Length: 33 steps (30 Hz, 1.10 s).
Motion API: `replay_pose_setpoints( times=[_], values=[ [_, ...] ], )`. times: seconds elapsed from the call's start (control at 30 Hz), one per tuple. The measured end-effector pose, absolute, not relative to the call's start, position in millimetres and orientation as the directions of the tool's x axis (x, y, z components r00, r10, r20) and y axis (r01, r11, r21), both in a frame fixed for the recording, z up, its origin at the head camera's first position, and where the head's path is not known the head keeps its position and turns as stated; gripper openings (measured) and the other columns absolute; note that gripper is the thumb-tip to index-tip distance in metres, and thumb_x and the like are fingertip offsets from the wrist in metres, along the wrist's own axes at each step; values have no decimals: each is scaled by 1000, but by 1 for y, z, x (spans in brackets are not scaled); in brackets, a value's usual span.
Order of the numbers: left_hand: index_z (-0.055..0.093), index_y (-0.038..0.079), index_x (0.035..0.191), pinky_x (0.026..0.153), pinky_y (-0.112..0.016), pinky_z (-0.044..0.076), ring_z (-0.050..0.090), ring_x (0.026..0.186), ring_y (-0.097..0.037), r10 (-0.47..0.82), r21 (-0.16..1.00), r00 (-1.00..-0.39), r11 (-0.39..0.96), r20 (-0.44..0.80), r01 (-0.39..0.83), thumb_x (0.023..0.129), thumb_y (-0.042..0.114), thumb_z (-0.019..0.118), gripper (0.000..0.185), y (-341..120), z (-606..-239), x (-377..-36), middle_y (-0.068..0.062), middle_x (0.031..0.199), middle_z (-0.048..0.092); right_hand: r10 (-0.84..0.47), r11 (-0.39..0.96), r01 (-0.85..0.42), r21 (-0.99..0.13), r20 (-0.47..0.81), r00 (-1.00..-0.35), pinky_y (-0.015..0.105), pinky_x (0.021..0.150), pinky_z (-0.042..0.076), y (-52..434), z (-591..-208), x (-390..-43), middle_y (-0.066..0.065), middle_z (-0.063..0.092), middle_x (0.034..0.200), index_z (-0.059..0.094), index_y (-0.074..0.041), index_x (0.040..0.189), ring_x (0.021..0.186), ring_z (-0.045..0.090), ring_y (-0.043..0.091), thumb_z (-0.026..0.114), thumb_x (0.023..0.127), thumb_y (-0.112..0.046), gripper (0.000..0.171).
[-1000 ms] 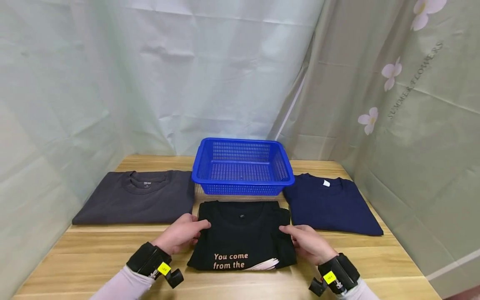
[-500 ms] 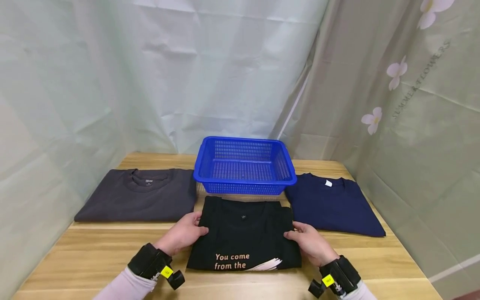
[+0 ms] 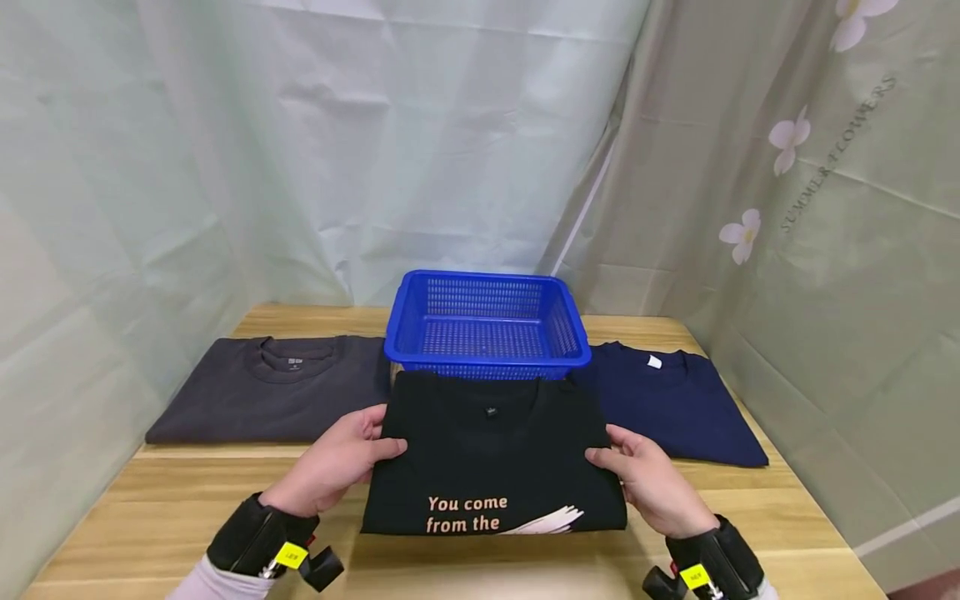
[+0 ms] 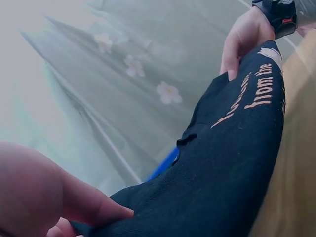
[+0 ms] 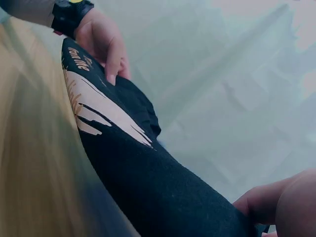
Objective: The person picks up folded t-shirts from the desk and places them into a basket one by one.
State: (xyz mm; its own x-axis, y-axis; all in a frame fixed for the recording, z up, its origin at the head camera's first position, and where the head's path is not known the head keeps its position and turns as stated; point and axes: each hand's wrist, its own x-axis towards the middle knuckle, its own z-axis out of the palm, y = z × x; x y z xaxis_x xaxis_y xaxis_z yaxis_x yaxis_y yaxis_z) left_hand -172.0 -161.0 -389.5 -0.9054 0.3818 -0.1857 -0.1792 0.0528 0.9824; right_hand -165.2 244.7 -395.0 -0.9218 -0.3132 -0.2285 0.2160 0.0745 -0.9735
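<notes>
Black folded T-shirt (image 3: 491, 454) sits between the two hands at the near middle of the tabletop (image 3: 150, 500), its far edge reaching the front wall of the blue basket (image 3: 486, 329) (whether cloth and plastic actually touch there cannot be told). The shirt's collar faces the basket, and pale lettering reading "You come from the" runs along its near edge, beside a light streaked print.

The left hand (image 3: 333, 462) grips the shirt's left edge, thumb on top of the fabric and the fingers (image 3: 367, 419) curled at the side. The right hand (image 3: 651, 479) holds the right edge in the same way, thumb laid over the cloth and the fingers tucked beneath it. In the left wrist view the shirt (image 4: 227, 168) sags in a dark curve from the near thumb across to the right hand (image 4: 244, 42) at the far side; the right wrist view shows the same cloth (image 5: 148, 173) stretching away to the left hand (image 5: 101, 42), with the pale print facing up. The shirt appears raised off the wood in both wrist views, and a shadow lies beneath its near edge in the head view.

A dark grey T-shirt (image 3: 273, 392) lies folded flat to the left of the basket, and a navy T-shirt (image 3: 675, 404) lies folded to the right. Black wrist straps with yellow tags sit on both forearms. Pale draped curtains close in the scene, the right one printed with flowers.
</notes>
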Motion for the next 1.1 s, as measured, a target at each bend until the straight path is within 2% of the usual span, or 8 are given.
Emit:
replay_pose_setpoints(
  times=[0.13, 0.23, 0.47, 0.67, 0.83, 0.9, 0.97, 1.1],
  values=[
    [35, -2, 153, 88, -48, 61, 73, 107, -28, 394, 987, -905, 48, -158, -151, 101, 8, 58, 57, -163, -379, -175, -20, 134, 66, -273, 87, 201, -976, -218, -937, 28, 83, 61, 244, -381, -166, 13, 66, 135, 7, 6, 160, 105, 73, 16, 62, 100, -15, 85],
    [37, -2, 152, 87, -48, 61, 74, 106, -27, 387, 990, -912, 55, -139, -128, 102, 9, 58, 55, -165, -371, -180, -19, 132, 68, -271, 83, 194, -978, -209, -940, 35, 91, 60, 242, -373, -172, 16, 61, 141, 7, 5, 161, 110, 72, 18, 61, 100, -16, 84],
    [38, -1, 151, 86, -48, 61, 75, 103, -25, 355, 993, -928, 23, -113, -112, 103, 5, 54, 52, -160, -356, -202, -18, 131, 68, -269, 79, 171, -982, -186, -945, 37, 82, 62, 236, -360, -198, 7, 71, 123, 42, -1, 148, 99, 75, 19, 60, 102, -18, 53],
    [34, 1, 154, 89, -47, 60, 74, 105, -21, 351, 991, -931, -50, -102, -127, 105, 8, 51, 53, -155, -347, -233, -15, 133, 67, -226, -4, 213, -977, -207, -952, 30, 78, 62, 229, -349, -229, -1, 71, 109, 47, -4, 144, 88, 74, 12, 58, 103, -22, 46],
    [31, 6, 157, 89, -43, 61, 73, 104, -15, 345, 974, -932, -146, -115, -175, 105, 11, 51, 56, -151, -342, -258, -10, 133, 64, -182, -95, 228, -969, -208, -961, 25, 73, 60, 223, -342, -257, -4, 68, 96, 60, -9, 118, 79, 70, 10, 59, 103, -27, 24],
    [31, 7, 157, 92, -40, 60, 71, 107, -15, 334, 971, -935, -160, -118, -180, 105, 13, 51, 56, -149, -341, -268, -11, 138, 60, -193, -137, 237, -962, -209, -959, 25, 74, 60, 221, -340, -268, -3, 68, 96, 61, -8, 113, 79, 70, 11, 59, 103, -27, 22],
    [31, 6, 157, 98, -40, 57, 67, 116, -18, 315, 973, -942, -150, -119, -173, 105, 15, 51, 56, -147, -339, -277, -14, 146, 53, -217, -173, 247, -953, -208, -954, 25, 77, 60, 219, -338, -278, -3, 69, 101, 59, -8, 117, 83, 70, 11, 57, 104, -27, 23],
    [23, 1, 159, 119, -41, 39, 42, 143, -23, 254, 980, -961, -134, -108, -146, 105, 18, 50, 63, -144, -337, -296, -14, 163, 32, -276, -219, 267, -939, -202, -939, 25, 83, 60, 214, -336, -299, -5, 69, 108, 53, -8, 126, 91, 70, 10, 52, 106, -27, 28]
  ],
)
